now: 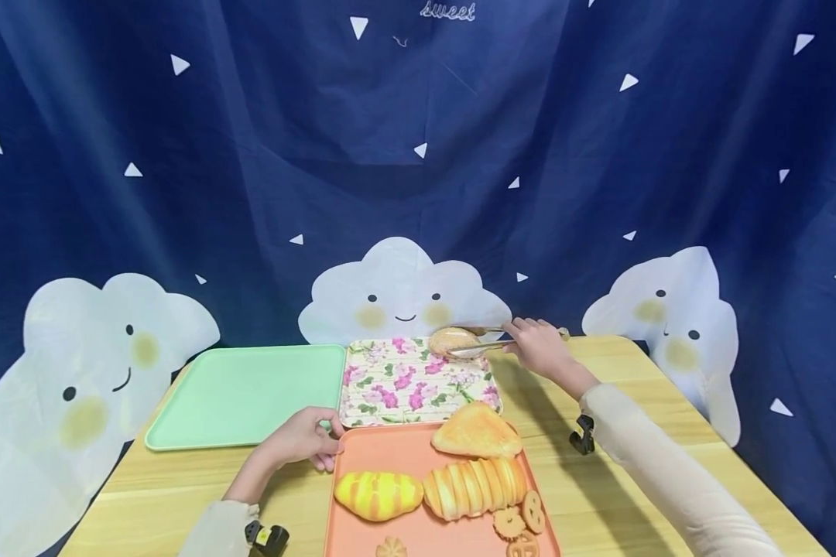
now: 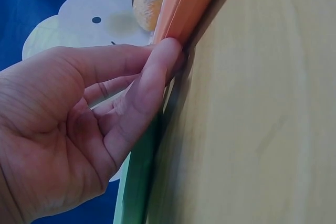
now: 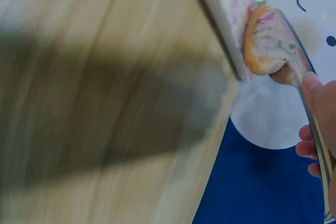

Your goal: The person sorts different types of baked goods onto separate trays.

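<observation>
My right hand [image 1: 539,348] grips metal tongs [image 3: 314,124] at the far right. Between the tongs' ends is an oval bread [image 1: 450,340] with a pale, speckled top, at the back right corner of the floral tray [image 1: 376,375]. Whether the bread rests on that tray I cannot tell. With thumb and fingertips my left hand [image 1: 298,439] pinches the rim of the orange tray [image 2: 191,6] near its far left corner. On this tray lie a yellow striped bread [image 1: 378,496], a ridged loaf [image 1: 475,487] and a triangular bread [image 1: 477,432].
A pale green tray [image 1: 251,394] lies at the back left, beside the floral one. Several small cookies [image 1: 509,523] sit at the orange tray's front. All trays stand on a wooden table [image 1: 620,464], with a dark blue curtain [image 1: 362,193] behind it.
</observation>
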Demonstrator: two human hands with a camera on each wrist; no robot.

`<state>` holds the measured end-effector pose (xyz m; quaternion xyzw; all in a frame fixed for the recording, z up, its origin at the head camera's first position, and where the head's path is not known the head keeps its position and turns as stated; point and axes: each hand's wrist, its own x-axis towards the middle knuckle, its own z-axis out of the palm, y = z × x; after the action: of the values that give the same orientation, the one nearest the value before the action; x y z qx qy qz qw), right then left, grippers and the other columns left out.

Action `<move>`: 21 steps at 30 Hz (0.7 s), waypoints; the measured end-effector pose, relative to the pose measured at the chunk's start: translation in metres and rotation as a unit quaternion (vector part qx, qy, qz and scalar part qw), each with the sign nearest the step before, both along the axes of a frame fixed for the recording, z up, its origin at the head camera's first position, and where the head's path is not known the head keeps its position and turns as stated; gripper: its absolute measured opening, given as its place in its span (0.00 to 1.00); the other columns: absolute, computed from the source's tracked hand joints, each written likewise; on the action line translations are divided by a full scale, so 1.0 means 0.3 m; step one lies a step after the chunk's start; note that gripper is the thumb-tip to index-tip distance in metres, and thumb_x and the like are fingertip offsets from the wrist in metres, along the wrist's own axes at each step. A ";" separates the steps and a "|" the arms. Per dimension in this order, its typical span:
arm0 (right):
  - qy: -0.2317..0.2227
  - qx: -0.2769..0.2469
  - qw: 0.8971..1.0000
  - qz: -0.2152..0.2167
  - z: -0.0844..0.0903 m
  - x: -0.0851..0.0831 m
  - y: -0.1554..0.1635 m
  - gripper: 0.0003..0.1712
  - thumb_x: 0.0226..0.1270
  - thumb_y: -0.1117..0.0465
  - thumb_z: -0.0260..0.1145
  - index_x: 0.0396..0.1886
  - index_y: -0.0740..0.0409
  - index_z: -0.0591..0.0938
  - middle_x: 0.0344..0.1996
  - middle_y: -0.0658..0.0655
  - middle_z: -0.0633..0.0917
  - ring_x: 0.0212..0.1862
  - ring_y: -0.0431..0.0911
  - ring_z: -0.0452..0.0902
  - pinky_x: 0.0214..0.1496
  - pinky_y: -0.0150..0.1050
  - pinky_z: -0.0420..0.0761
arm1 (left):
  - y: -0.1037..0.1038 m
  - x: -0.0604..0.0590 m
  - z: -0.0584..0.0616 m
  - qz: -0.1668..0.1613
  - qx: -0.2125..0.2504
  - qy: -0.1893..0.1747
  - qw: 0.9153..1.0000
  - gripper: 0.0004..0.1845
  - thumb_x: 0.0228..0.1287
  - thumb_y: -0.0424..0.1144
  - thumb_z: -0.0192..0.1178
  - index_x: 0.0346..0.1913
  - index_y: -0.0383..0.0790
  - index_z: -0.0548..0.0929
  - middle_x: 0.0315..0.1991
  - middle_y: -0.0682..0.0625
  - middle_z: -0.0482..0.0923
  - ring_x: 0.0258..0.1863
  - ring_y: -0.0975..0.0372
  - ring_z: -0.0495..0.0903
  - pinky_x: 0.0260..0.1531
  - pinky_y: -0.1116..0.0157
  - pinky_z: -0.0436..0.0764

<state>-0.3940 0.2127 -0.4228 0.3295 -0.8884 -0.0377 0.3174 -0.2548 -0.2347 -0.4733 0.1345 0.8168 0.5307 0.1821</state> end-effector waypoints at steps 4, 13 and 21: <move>-0.024 -0.002 1.000 -0.009 -0.015 -0.003 0.011 0.26 0.59 0.53 0.77 0.53 0.63 0.83 0.36 0.60 0.84 0.37 0.56 0.82 0.38 0.50 0.82 | -0.001 -0.002 0.001 -0.001 0.003 -0.005 1.000 0.07 0.62 0.26 0.65 0.40 0.27 0.79 0.21 0.42 0.85 0.19 0.59 0.85 0.23 0.61 0.87; -0.040 -0.025 0.999 -0.013 -0.035 0.000 0.031 0.33 0.59 0.50 0.77 0.59 0.63 0.81 0.36 0.61 0.83 0.34 0.56 0.80 0.31 0.49 0.81 | -0.006 -0.008 -0.002 0.000 0.006 -0.008 1.000 0.06 0.63 0.26 0.64 0.40 0.28 0.79 0.22 0.41 0.85 0.20 0.59 0.85 0.23 0.61 0.87; 0.024 -0.037 0.999 0.015 -0.054 0.005 0.057 0.33 0.61 0.46 0.76 0.58 0.62 0.82 0.34 0.61 0.82 0.30 0.53 0.79 0.22 0.42 0.74 | -0.007 -0.008 -0.010 -0.005 0.009 -0.009 1.000 0.07 0.62 0.27 0.65 0.40 0.28 0.78 0.22 0.41 0.85 0.19 0.60 0.85 0.23 0.61 0.87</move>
<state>-0.3927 0.2298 -0.4389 0.3297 -0.8761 -0.0079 0.3517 -0.2574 -0.2369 -0.4762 0.1355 0.8097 0.5379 0.1915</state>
